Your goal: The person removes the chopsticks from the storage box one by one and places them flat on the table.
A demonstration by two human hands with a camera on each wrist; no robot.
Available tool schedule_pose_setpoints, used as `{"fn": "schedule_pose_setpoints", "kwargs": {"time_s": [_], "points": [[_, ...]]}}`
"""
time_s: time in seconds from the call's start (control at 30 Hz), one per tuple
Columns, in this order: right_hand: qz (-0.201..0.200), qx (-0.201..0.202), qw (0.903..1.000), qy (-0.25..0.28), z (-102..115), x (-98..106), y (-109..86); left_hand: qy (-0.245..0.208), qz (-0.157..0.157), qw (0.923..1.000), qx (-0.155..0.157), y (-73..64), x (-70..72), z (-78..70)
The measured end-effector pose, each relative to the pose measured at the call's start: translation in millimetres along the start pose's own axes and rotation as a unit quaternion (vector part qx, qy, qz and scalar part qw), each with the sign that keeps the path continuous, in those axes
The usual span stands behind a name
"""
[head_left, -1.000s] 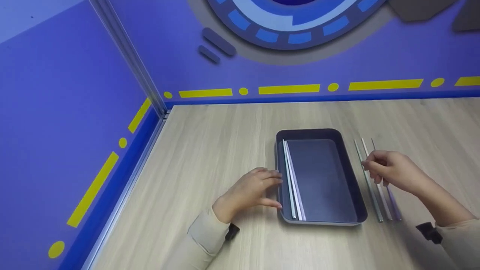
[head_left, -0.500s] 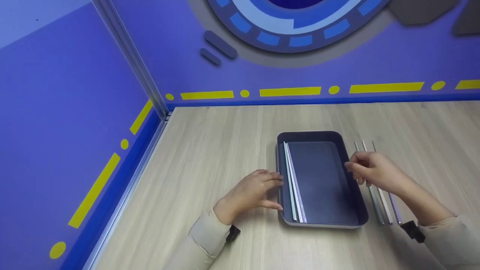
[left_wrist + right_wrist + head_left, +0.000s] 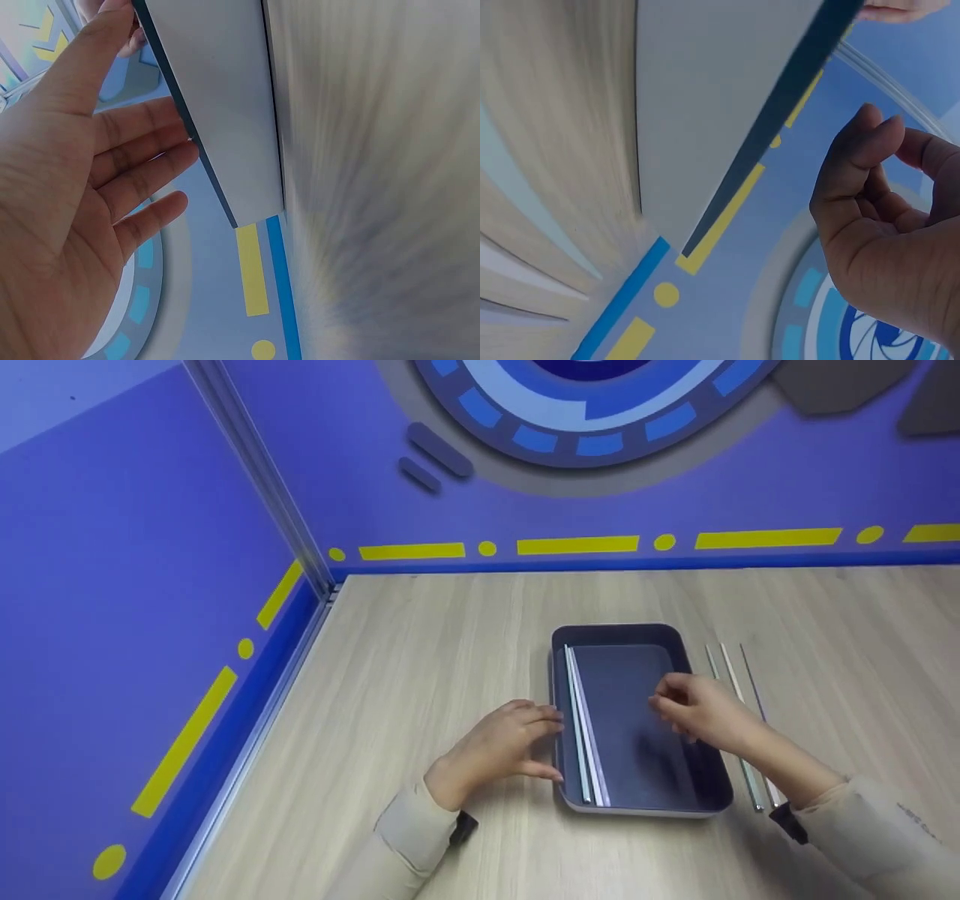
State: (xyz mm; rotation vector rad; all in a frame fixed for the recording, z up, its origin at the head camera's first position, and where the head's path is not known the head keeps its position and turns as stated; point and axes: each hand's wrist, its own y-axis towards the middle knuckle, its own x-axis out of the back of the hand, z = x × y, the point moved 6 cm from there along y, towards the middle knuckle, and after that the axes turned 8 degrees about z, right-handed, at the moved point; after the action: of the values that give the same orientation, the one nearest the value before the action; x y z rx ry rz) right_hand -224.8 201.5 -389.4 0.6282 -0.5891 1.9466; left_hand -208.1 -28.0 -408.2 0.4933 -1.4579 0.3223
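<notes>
A dark rectangular tray (image 3: 630, 667) with a pale outer side sits on the table. Slim chopsticks in pale green (image 3: 578, 739) and white to lilac (image 3: 601, 780) lie along its left wall inside. At the left rim is my left hand (image 3: 491, 746), its thumb and fingertips touching the edge with the fingers only slightly bent. My right hand (image 3: 705, 711) hovers above the tray's right part, fingers curled and thumb against the index fingertip. In the right wrist view, nothing shows between those fingers (image 3: 847, 157).
Right of the tray lie a green chopstick (image 3: 750, 787), a white one (image 3: 730, 667) and a purple one (image 3: 752, 679), partly hidden by my right forearm. A blue printed wall (image 3: 450, 517) rises behind the wooden table (image 3: 420, 652), with another panel (image 3: 112, 622) on the left.
My right hand has moved left from above the chopsticks beside the tray to over the tray, its fingers still curled. The left hand stays at the rim. The chopsticks lie unmoved.
</notes>
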Motion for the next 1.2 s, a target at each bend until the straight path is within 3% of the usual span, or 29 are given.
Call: {"fn": "schedule_pose_setpoints", "kwargs": {"time_s": [0.5,0.7,0.9,1.2], "points": [[-0.006,0.002,0.9992,-0.039,2,-27,13.6,0.002,-0.019,0.9997,-0.012,-0.4,1.9,-0.5],[0.022,-0.001,0.9993,-0.031,4,-48,19.3,0.004,-0.032,0.9994,-0.013,-2.3,2.8,0.0],[0.042,-0.006,0.9990,-0.016,7,-65,24.9,-0.012,-0.028,0.9995,-0.008,-2.2,1.5,1.2],[0.050,-0.036,0.9977,-0.029,5,-74,28.5,-0.008,-0.011,0.9999,-0.003,-0.4,1.0,0.5]]}}
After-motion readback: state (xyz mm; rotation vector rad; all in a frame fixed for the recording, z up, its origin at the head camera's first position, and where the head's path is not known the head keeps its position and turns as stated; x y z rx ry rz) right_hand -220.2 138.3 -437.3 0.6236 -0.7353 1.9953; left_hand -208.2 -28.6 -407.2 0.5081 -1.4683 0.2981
